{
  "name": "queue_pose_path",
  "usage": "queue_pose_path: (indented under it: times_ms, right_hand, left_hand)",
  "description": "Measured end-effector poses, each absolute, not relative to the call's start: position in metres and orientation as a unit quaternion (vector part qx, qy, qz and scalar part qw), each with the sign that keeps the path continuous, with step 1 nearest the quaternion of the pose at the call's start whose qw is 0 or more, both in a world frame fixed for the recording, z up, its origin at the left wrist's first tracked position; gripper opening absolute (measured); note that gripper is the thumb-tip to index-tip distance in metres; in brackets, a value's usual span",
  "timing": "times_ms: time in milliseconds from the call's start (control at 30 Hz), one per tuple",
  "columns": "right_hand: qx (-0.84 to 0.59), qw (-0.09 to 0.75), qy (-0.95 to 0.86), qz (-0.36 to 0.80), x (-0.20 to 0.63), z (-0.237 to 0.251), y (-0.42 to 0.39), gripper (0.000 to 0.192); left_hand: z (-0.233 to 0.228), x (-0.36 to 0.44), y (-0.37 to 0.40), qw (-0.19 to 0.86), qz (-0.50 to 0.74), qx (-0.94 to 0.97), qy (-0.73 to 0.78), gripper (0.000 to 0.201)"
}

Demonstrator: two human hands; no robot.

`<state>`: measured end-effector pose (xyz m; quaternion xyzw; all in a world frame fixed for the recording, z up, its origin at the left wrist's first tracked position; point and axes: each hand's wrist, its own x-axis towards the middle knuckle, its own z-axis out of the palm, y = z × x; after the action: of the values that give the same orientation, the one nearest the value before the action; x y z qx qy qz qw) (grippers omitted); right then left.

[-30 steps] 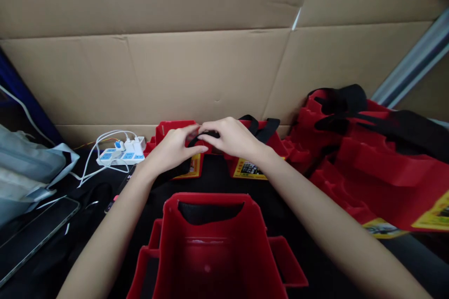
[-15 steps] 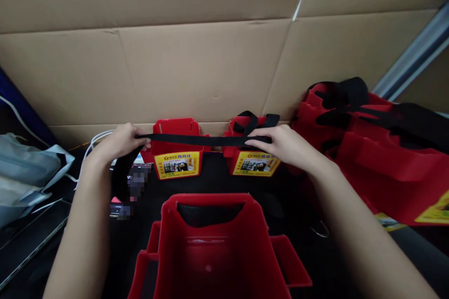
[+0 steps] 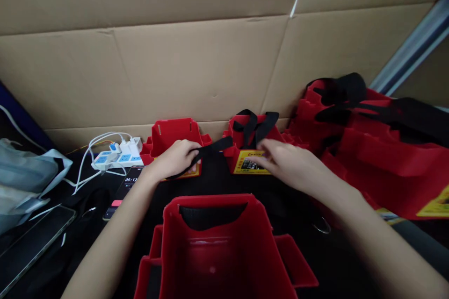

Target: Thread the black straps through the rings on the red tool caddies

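The left hand (image 3: 178, 155) holds a flat black fabric strap (image 3: 212, 146) in its fingers, one end of it pointing right across the gap between two small red plastic boxes with yellow labels. The left box (image 3: 171, 134) stands partly behind that hand, the right box (image 3: 230, 160) has black straps looped over it. The right hand (image 3: 289, 159), blurred, is at the right box's front with bent fingers; I cannot tell whether it grips anything. An open red plastic box (image 3: 213, 243) sits between the forearms
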<state>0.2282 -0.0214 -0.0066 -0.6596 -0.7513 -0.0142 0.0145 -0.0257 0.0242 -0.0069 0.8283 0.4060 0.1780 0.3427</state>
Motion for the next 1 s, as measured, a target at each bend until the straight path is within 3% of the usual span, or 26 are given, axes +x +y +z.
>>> queue_pose_path:
  times_ms: [67, 167, 300, 500, 667, 833, 1000]
  right_hand:
    - [-0.716, -0.129, -0.685, 0.040, 0.253, -0.031, -0.037, 0.044]
    - [-0.724, -0.160, -0.668, 0.058, 0.269, -0.066, -0.054, 0.032]
    - [-0.695, -0.126, -0.704, 0.065, 0.269, -0.070, -0.050, 0.034]
    - [-0.572, -0.022, -0.815, 0.087, 0.254, 0.004, -0.018, 0.031]
    - [-0.446, 0.068, -0.880, 0.150, 0.204, 0.051, 0.010, 0.030]
    - [-0.410, 0.125, -0.901, 0.067, 0.161, 0.049, 0.027, 0.025]
    - [-0.453, 0.195, -0.858, 0.143, 0.168, 0.034, 0.015, 0.036]
  left_hand:
    - [-0.006, -0.035, 0.028, 0.337, 0.202, 0.811, 0.433, 0.018]
    - [-0.003, -0.044, 0.032, 0.334, 0.238, 0.788, 0.459, 0.014]
    - [-0.001, -0.045, 0.034, 0.353, 0.274, 0.762, 0.468, 0.012]
    - [-0.007, -0.026, 0.030, 0.457, 0.296, 0.710, 0.446, 0.011]
    - [-0.009, -0.008, 0.020, 0.599, 0.283, 0.644, 0.381, 0.024]
    - [-0.007, -0.006, 0.016, 0.652, 0.285, 0.616, 0.337, 0.038]
    - [-0.011, -0.009, 0.024, 0.649, 0.395, 0.515, 0.397, 0.033]
